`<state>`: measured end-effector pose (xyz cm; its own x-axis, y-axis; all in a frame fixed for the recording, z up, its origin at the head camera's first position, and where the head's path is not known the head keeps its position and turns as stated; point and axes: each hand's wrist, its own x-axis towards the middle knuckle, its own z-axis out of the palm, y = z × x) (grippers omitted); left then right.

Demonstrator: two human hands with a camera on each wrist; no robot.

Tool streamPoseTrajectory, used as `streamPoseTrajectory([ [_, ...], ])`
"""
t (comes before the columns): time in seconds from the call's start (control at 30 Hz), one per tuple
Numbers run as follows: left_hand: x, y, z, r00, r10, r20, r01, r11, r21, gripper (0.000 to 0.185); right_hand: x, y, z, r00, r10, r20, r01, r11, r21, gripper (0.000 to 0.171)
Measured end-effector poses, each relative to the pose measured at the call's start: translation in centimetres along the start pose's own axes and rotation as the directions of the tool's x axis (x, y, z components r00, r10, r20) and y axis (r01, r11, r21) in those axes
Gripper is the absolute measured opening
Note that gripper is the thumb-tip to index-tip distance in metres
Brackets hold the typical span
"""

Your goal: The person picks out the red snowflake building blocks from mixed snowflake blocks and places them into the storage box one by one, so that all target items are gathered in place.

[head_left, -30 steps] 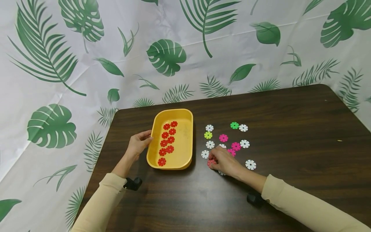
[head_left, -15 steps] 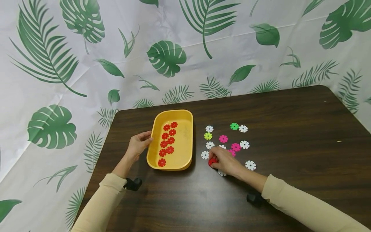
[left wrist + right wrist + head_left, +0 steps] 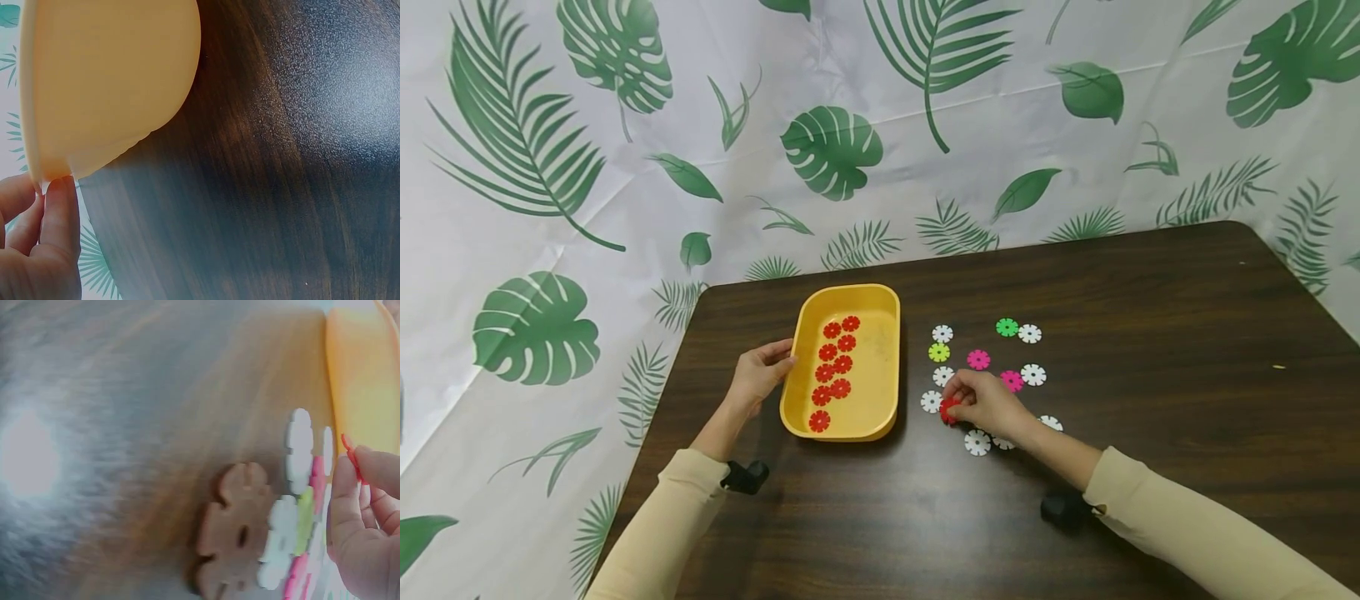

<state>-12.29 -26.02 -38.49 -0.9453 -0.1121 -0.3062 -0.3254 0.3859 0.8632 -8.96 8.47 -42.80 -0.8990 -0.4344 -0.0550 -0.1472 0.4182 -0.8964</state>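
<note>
Right hand, centre of the head view: fingertips pinched together on a red disc, held just above the table, immediately right of a white disc. Same grip visible at the right edge of the right wrist view (thin red edge between thumb and finger, picture blurred).

Left hand, left of centre: fingers loosely curled, tips touching the left rim of the yellow tray; thumb and fingertip against the rim edge in the lower left of the left wrist view. Nothing enclosed in that hand.

Inside the tray, along its left half: a column of red discs, lying flat.

Right of the tray, loose on the table: white, pink and green discs scattered above and beside the right hand, plus two white discs just below the wrist.

Behind the table, upper frame: leaf-print backdrop.
</note>
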Motion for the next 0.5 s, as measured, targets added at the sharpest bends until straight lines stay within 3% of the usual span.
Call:
streamPoseTrajectory([
  [0.23, 0.1, 0.0, -0.1, 1.0, -0.005, 0.0, 0.005, 1.0, -0.006, 0.041, 0.8, -1.3, -0.4, 0.998, 0.057, -0.007, -0.055, 0.983, 0.178, 0.017],
  [0.5, 0.1, -0.1, -0.1, 1.0, -0.009, 0.0, 0.009, 1.0, 0.0, 0.041, 2.7, -3.8, 0.1, 0.99, 0.135, 0.039, -0.14, 0.918, 0.371, 0.021],
])
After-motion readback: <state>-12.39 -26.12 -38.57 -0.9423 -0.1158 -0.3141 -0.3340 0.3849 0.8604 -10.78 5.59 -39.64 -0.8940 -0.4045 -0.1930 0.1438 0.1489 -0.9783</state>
